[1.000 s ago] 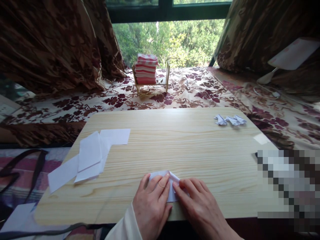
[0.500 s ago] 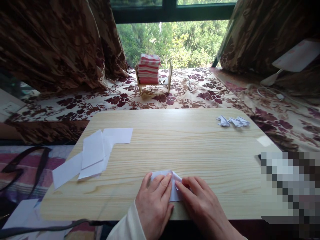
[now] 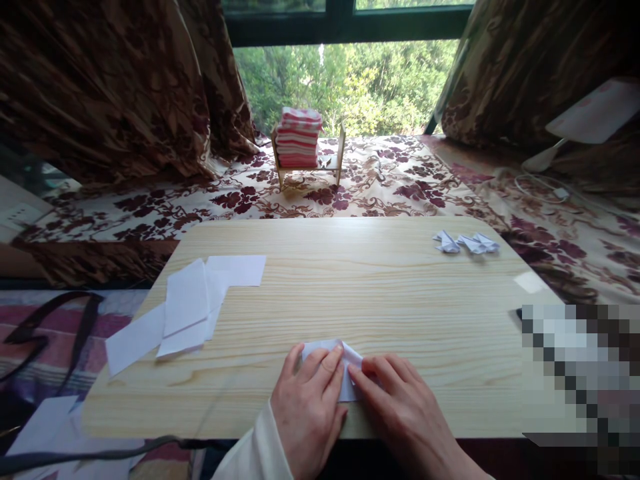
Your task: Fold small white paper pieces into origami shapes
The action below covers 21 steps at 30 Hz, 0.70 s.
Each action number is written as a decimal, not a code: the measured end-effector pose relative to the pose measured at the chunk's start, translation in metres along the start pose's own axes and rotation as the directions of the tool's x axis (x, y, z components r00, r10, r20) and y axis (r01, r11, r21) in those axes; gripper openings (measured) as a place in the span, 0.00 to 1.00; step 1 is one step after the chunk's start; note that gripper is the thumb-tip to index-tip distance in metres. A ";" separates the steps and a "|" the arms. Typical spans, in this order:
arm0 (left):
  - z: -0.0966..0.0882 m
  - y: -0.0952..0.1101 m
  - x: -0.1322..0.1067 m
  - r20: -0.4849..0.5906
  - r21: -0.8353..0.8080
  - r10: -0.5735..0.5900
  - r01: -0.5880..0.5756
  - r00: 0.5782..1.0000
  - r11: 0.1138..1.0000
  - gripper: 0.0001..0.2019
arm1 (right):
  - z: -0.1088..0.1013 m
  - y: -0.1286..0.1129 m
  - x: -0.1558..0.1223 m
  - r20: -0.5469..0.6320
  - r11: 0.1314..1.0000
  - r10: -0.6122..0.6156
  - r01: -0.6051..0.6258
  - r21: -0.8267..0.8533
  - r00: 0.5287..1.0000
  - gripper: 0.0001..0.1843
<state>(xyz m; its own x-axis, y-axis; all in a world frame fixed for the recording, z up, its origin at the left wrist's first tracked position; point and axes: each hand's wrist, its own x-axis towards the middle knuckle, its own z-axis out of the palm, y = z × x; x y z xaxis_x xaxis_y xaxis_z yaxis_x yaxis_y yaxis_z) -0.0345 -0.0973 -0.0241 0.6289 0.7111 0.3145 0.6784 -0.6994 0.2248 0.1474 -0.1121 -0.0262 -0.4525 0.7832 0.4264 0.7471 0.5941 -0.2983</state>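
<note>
A small white sheet of paper (image 3: 351,389) lies on the table near its front edge, its upper right corner folded over. My left hand (image 3: 310,393) holds the sheet down, fingers bent and pressed together on its left part and fingertips near the top of the fold. From the right, my right hand (image 3: 400,393) grips the slanted folded edge, thumb and index finger close together. Both hands hide much of the sheet. At the far right of the table sit several folded paper pieces (image 3: 477,244).
Loose white sheets (image 3: 185,303) overlap on the left of the wooden table (image 3: 350,280). A small white piece (image 3: 530,283) lies by the right edge, above a pixelated area. Behind, a small rack holds folded red-and-white cloths (image 3: 299,139). A dark strap (image 3: 90,457) crosses the lower left.
My right fingertips have shifted very slightly up and left along the folded edge. The left hand stays in place on the paper.
</note>
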 end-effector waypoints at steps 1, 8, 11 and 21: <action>0.000 0.000 0.000 -0.001 -0.003 -0.002 0.002 1.000 1.000 0.17 | 0.000 0.000 0.000 0.001 1.000 0.000 0.000 -0.006 1.000 0.18; 0.003 0.000 -0.002 0.021 -0.006 0.004 -0.004 1.000 1.000 0.18 | 0.001 -0.006 -0.002 0.026 0.999 0.006 -0.005 -0.046 1.000 0.18; 0.003 0.001 -0.001 -0.020 -0.023 -0.020 0.019 1.000 1.000 0.17 | 0.000 -0.007 -0.003 0.033 0.999 0.018 -0.017 -0.037 0.999 0.18; 0.013 0.001 0.016 -0.088 0.065 0.001 0.005 0.996 0.998 0.15 | 0.000 -0.007 -0.005 0.038 0.999 0.049 -0.049 -0.013 0.998 0.19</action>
<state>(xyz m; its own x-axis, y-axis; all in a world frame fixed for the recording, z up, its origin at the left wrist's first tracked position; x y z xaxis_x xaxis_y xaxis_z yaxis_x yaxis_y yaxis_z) -0.0190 -0.0854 -0.0311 0.5934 0.7016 0.3945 0.7050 -0.6895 0.1658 0.1438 -0.1199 -0.0263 -0.4336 0.8178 0.3784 0.7745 0.5529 -0.3075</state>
